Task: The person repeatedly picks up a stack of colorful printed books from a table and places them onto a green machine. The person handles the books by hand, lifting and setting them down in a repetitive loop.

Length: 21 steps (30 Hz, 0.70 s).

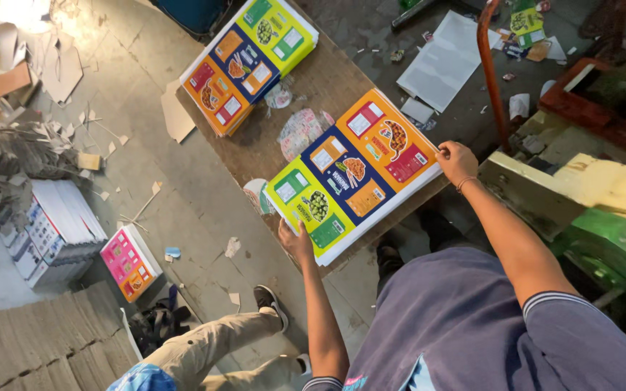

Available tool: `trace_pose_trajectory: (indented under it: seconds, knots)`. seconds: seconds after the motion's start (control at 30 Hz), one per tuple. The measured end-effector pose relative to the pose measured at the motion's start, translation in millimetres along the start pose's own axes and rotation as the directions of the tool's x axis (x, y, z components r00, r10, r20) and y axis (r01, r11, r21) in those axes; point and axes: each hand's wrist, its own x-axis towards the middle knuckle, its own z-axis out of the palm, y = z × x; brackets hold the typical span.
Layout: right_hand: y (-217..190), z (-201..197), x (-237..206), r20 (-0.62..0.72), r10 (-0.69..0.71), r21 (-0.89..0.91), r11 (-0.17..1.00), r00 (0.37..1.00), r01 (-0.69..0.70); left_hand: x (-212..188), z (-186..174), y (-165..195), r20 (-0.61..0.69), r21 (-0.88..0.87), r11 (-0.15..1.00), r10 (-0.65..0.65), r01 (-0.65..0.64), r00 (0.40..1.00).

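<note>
A stack of printed sheets [353, 174] with orange, blue and yellow-green panels lies on the near end of a brown wooden table [313, 87]. My left hand [296, 242] grips the stack's yellow-green corner at the table's edge. At the orange end, my right hand [456, 161] holds the opposite corner, a thin band on its wrist. A second stack of the same kind [248, 61] rests at the table's far end. A few small cut-out pieces [298, 132] lie between the two stacks.
A green and cream machine [603, 217] with an orange-red pipe [490, 72] stands at the right. On the floor at the left are white sheet stacks [56, 232], a pink stack [130, 261], corrugated board [38, 347] and paper scraps. Another person's trouser leg [204, 347] and shoe [269, 300] are below.
</note>
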Motion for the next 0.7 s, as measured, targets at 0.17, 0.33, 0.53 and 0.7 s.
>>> trace_pose_trajectory:
  seconds: [0.17,0.33,0.53,0.7]
  knots:
    - [27.9,-8.3,-17.6,-0.081,-0.036,0.073,0.996,0.996,0.042,-35.2,23.5,22.7,-0.059,0.066,0.993,0.101,-0.098,0.993]
    - [56.6,-56.4,-83.8,0.029,0.041,0.067,0.997,0.999,-0.043,-108.2,78.3,79.6,0.216,-0.147,0.886,0.463,-0.440,0.860]
    - [19.8,-196.7,-129.3,-0.090,-0.280,-0.097,0.958,0.956,0.271,-157.8,143.0,155.5,0.480,-0.422,0.753,0.657,-0.504,0.581]
    - [-15.7,-373.2,-160.0,-0.434,-0.454,-0.355,0.880,0.778,0.316,-181.9,170.1,214.5,0.727,-0.491,0.825,0.565,-0.280,0.390]
